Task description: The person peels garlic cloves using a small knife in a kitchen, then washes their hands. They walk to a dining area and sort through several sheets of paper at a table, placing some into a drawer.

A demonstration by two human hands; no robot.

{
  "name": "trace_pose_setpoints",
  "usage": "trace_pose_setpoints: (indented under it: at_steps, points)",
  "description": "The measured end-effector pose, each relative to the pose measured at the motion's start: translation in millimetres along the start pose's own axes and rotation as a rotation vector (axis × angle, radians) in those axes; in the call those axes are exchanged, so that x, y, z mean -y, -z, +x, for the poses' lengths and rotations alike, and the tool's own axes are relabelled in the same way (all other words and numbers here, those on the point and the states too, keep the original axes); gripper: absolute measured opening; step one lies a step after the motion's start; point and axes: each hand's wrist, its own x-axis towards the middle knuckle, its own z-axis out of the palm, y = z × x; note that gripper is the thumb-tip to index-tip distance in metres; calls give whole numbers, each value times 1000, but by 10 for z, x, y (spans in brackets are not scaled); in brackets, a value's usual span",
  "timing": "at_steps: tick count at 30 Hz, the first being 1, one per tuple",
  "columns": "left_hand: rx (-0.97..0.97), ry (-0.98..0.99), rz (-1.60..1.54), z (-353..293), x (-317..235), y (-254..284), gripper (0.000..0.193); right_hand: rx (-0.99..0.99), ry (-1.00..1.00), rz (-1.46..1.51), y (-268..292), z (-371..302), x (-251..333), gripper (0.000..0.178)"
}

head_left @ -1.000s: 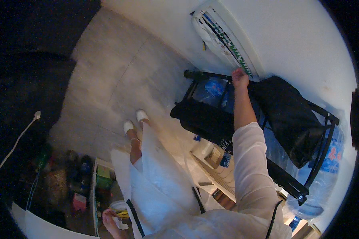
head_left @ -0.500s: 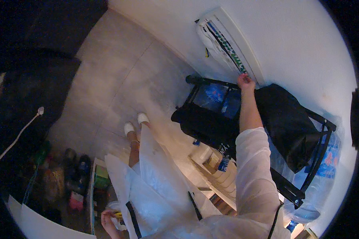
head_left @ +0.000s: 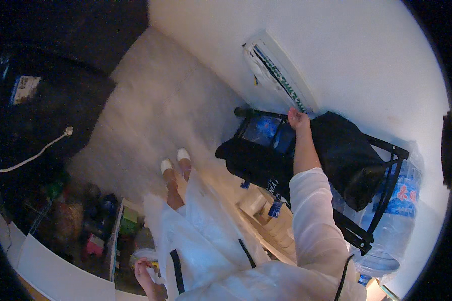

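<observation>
Fingers curled, a person's right hand (head_left: 299,118) meets the near end of a white electrical breaker panel (head_left: 281,72) set in a pale wall (head_left: 376,65); whether the fingertips pinch a part of it or merely rest there cannot be told. Green-marked switches run in a line along the panel's length. Well apart from the panel, toward the wearer's body, the left hand (head_left: 144,273) bends beside a clear round container (head_left: 144,253), its own grip too small and dim to tell. Just below the panel stands a black-framed rack (head_left: 355,232), a black bag (head_left: 349,155) slumped over its top and a black cloth with white lettering (head_left: 256,159) hanging on the side farther from the wall. To the panel's lower right, beyond the rack, a large blue-labelled water bottle (head_left: 399,226) sits in clear plastic wrap. Below the panel and past the rack, a small blue-labelled bottle (head_left: 275,208) shows near the person's white sleeve (head_left: 311,200). Across the grey floor (head_left: 155,100) from the panel, a white cable plug (head_left: 69,131) hangs before a dark surface, with a pink package (head_left: 95,245) and a green box (head_left: 129,215) farther down.
</observation>
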Motion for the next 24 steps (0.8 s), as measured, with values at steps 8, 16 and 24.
trace_pose_setpoints:
  at_steps: [8,16,24]
  points:
    - [-116,112,-39,220,413,358,28,79,238,104,-61,260,-208,19]
    - [-93,-1,-39,141,91,-26,13,51,307,249,57,400,-183,31]
    - [-103,15,51,86,-122,20,13,124,186,323,-214,570,-22,27]
